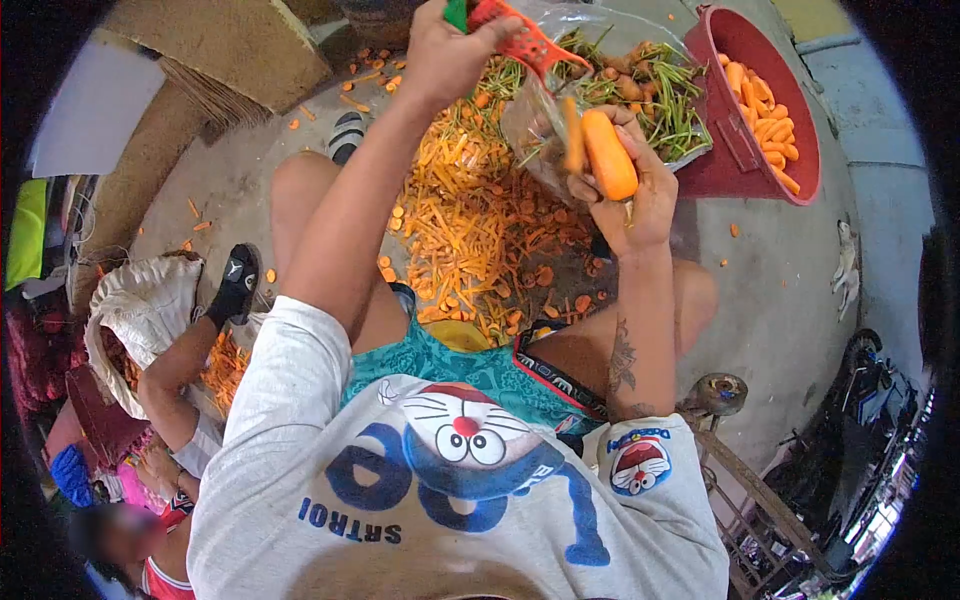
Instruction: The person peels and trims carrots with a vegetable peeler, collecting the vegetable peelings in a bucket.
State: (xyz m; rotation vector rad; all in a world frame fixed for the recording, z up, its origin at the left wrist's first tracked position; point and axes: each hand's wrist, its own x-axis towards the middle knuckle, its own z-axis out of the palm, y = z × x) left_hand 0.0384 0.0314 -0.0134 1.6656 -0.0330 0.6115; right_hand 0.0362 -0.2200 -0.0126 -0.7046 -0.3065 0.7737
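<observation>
My left hand point(445, 55) is raised at the top of the view, closed around an orange-red peeler point(535, 45) with holes in its body. A green piece point(456, 14) shows at that hand's top edge. My right hand point(640, 190) grips a peeled-looking carrot point(609, 158), tilted, its far end toward the plastic bag. Beside the carrot hangs a blurred orange strip of peel point(573, 135). The peeler is apart from the carrot. Below both hands, a heap of carrot peels and slices point(460, 235) spreads over the floor between my legs.
Ahead stands a clear plastic bag point(700, 152) with carrots and green stems. A red tub point(715, 60) of smooth carrots is tilted at the right. Another person point(175, 400) sits at lower left near a white sack point(150, 300). A metal frame point(770, 510) stands at lower right.
</observation>
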